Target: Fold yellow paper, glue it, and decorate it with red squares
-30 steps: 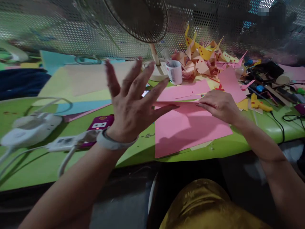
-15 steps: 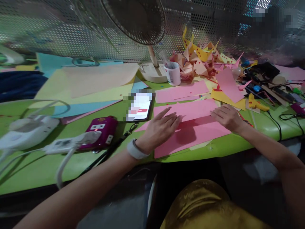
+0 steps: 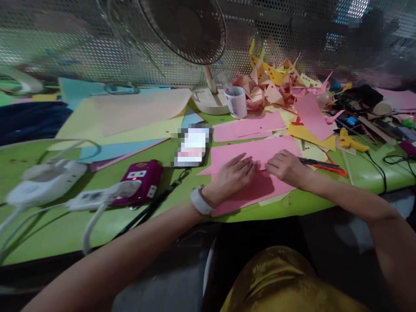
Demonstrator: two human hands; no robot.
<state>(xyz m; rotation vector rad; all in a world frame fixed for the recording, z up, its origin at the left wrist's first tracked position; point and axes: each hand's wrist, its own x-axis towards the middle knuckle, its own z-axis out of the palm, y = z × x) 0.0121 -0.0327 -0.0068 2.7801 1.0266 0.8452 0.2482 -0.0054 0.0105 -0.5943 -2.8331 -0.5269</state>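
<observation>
My left hand (image 3: 232, 177) lies flat on pink paper (image 3: 240, 151), its fingers stretched out and held together. Just to its right, my right hand (image 3: 286, 168) has bent fingers closed at the near edge of the same paper. That paper lies over another pink sheet or layer (image 3: 224, 208); I cannot tell whether the two are one folded piece. A black and orange-red tool (image 3: 325, 165), maybe a cutter, rests beside my right wrist.
Left of the paper are a lit phone (image 3: 191, 147), a purple socket box (image 3: 139, 182) and a white power strip (image 3: 48, 182) with cables. Behind stand a fan (image 3: 209, 102) and a white mug (image 3: 236, 102). Folded paper pieces (image 3: 273, 91) and a yellow glue gun (image 3: 352, 142) are at right.
My right hand has slid left along the paper's near edge, towards my left hand, uncovering the black and orange-red tool. My left hand has shifted slightly right and nearer to me.
</observation>
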